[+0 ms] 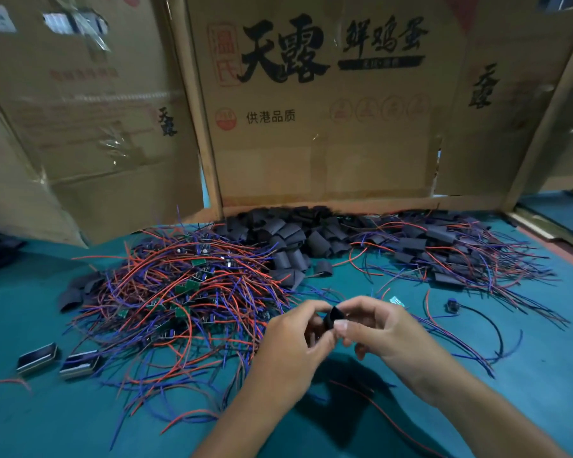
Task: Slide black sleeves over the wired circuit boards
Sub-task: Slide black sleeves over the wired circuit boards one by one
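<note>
Both forearms reach in from the near edge, wrists bent inward, and the left hand (291, 338) and right hand (374, 328) meet, fingers curled, pinching one black sleeve (333, 317) between them. It looks light and soft, likely to flatten, so holding it by its edges should keep the mouth open. Left of the grip lies the heap of wired circuit boards (186, 292); beyond it, loose sleeves (298, 236).

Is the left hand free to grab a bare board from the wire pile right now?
Probably not yet. The left hand and the right hand both pinch one black sleeve. The wire pile lies close on its left with nothing between, so once it lets go, likely yes.
</note>
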`<state>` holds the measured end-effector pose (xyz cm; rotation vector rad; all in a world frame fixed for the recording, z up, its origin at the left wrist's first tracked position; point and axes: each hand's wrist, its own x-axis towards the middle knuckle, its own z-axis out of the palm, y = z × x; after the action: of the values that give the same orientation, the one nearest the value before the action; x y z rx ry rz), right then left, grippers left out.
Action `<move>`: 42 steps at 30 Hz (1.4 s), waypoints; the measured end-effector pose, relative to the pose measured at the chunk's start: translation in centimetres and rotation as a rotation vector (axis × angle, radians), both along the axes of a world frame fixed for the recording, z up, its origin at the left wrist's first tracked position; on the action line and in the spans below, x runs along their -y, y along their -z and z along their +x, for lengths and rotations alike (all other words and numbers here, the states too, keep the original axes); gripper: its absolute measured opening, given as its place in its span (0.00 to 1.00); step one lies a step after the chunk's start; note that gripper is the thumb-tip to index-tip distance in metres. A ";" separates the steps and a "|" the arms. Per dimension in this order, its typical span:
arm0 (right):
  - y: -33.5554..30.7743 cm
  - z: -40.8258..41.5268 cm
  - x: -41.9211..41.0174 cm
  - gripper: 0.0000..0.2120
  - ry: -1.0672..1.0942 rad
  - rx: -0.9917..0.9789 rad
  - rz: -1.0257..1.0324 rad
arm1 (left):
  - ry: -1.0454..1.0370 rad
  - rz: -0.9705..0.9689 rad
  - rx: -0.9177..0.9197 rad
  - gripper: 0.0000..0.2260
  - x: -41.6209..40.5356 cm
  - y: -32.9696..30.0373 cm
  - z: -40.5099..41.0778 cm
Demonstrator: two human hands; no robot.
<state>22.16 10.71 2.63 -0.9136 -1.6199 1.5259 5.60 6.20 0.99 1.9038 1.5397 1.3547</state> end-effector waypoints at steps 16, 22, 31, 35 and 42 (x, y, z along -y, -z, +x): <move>0.9 -0.2 -0.2 0.06 -0.034 -0.085 -0.027 | 0.006 -0.106 0.046 0.15 0.6 0.4 0.1; 0.7 -0.1 -0.4 0.12 0.043 -0.111 -0.053 | 0.032 -0.157 -0.236 0.15 0.3 -2.0 -3.0; 0.3 -0.3 -0.2 0.09 0.073 -0.031 -0.014 | -0.580 -0.059 -0.615 0.07 -5.4 -6.4 -16.6; 0.8 -0.1 -0.6 0.09 0.077 -0.021 -0.010 | -0.567 -0.085 -0.714 0.05 -6.5 -5.1 -17.5; 0.8 0.0 -0.8 0.10 0.086 0.036 0.058 | -0.546 -0.201 -0.780 0.14 -7.2 -4.9 -17.8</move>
<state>22.17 11.52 1.78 -0.9708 -1.6205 1.4044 -12.20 13.39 5.85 2.0758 2.5936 0.5516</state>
